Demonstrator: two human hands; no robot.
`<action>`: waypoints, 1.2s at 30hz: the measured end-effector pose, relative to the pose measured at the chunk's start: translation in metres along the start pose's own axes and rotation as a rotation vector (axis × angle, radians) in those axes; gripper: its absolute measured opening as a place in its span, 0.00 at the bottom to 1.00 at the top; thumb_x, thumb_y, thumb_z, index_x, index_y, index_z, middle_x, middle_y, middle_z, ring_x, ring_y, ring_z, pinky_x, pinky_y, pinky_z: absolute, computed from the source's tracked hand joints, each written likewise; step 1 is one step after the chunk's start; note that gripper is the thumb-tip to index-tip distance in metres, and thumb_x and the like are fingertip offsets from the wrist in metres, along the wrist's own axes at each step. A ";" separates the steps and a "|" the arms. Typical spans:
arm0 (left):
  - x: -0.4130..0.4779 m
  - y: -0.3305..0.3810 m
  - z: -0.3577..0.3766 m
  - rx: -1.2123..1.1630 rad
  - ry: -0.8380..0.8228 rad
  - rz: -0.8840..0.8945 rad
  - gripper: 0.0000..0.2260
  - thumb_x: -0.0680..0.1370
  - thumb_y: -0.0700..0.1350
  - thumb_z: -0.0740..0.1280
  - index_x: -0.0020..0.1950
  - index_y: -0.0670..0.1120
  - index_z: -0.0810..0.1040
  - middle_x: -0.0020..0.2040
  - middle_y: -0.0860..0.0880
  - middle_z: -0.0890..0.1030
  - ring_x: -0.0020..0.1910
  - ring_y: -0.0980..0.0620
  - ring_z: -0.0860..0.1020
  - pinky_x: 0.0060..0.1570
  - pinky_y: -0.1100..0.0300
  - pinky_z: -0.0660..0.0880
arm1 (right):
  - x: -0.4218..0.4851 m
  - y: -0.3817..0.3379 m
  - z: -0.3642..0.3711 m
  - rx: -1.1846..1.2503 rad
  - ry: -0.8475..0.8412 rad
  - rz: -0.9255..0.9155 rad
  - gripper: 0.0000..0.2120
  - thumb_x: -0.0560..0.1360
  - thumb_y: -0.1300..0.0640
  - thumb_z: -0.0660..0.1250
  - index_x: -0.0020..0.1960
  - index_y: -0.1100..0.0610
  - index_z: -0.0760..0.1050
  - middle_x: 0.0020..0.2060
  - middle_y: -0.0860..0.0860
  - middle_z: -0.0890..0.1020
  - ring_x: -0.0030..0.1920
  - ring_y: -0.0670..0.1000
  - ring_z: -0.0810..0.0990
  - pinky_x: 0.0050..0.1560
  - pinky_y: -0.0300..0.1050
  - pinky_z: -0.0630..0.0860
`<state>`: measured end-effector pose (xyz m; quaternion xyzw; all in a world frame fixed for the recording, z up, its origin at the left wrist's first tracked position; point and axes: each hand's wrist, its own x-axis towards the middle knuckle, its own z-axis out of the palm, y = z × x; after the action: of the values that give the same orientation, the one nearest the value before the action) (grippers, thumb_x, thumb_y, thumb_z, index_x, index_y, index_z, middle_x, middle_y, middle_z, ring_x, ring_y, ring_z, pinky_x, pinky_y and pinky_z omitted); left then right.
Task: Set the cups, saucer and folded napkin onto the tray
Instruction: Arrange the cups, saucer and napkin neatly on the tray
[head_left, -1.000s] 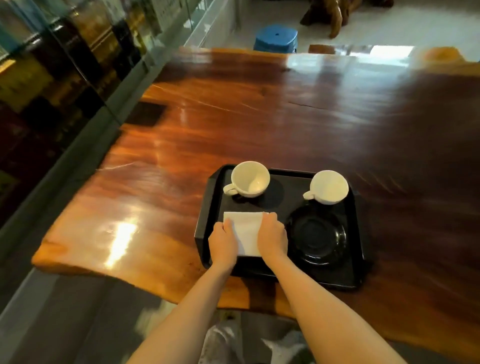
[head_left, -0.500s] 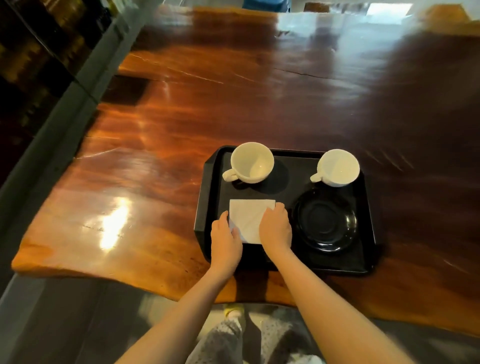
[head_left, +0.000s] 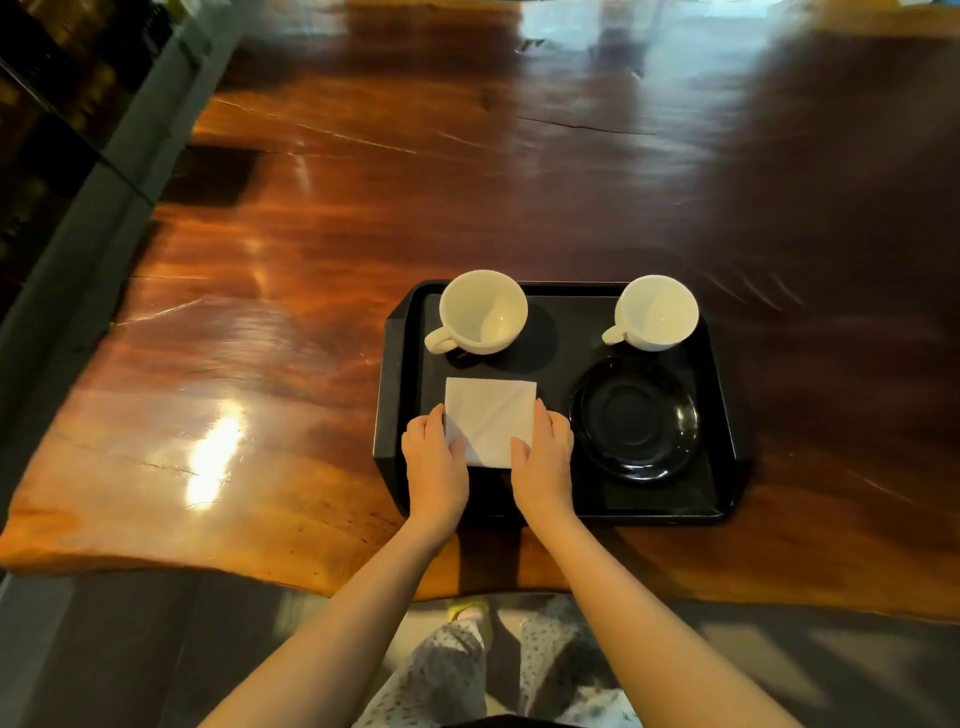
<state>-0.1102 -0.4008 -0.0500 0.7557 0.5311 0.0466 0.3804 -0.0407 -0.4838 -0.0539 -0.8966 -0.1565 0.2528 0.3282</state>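
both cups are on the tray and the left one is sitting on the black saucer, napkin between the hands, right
Not quite. In the head view the black saucer is empty; the left cup sits directly on the tray. The right cup and napkin between both hands match.

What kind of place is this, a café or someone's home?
Hard to say; perhaps a tea room or a home. A glossy live-edge wooden table holds a black serving tray with white cups.

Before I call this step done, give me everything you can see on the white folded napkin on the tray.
The white folded paper napkin is a roughly square piece with diagonal fold creases. It lies flat on the black rectangular plastic tray, in its near-left part, in front of the left white ceramic cup and left of the black glossy saucer. The left hand and right hand press its near corners.
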 end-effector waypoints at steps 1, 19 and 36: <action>0.001 0.001 0.000 0.004 -0.001 0.006 0.22 0.80 0.41 0.60 0.73 0.44 0.63 0.69 0.46 0.68 0.68 0.48 0.66 0.67 0.57 0.65 | 0.001 0.001 0.000 0.002 0.001 -0.011 0.27 0.80 0.60 0.57 0.76 0.56 0.51 0.69 0.53 0.61 0.66 0.49 0.65 0.56 0.35 0.64; -0.046 0.059 0.026 -0.177 -0.218 0.169 0.19 0.79 0.42 0.62 0.70 0.44 0.67 0.61 0.47 0.73 0.44 0.60 0.73 0.51 0.63 0.72 | 0.015 0.053 -0.113 -0.100 0.342 -0.079 0.19 0.79 0.63 0.59 0.69 0.62 0.68 0.64 0.58 0.74 0.66 0.57 0.68 0.65 0.48 0.67; -0.041 0.083 0.067 -0.281 -0.360 -0.190 0.21 0.79 0.36 0.61 0.72 0.46 0.65 0.56 0.47 0.77 0.55 0.48 0.79 0.55 0.57 0.77 | 0.028 0.096 -0.136 -0.028 0.134 0.080 0.21 0.79 0.64 0.58 0.72 0.60 0.64 0.66 0.56 0.71 0.64 0.54 0.73 0.57 0.38 0.67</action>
<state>-0.0321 -0.4825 -0.0315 0.6382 0.5119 -0.0515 0.5727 0.0690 -0.6109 -0.0383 -0.9216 -0.1018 0.2027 0.3149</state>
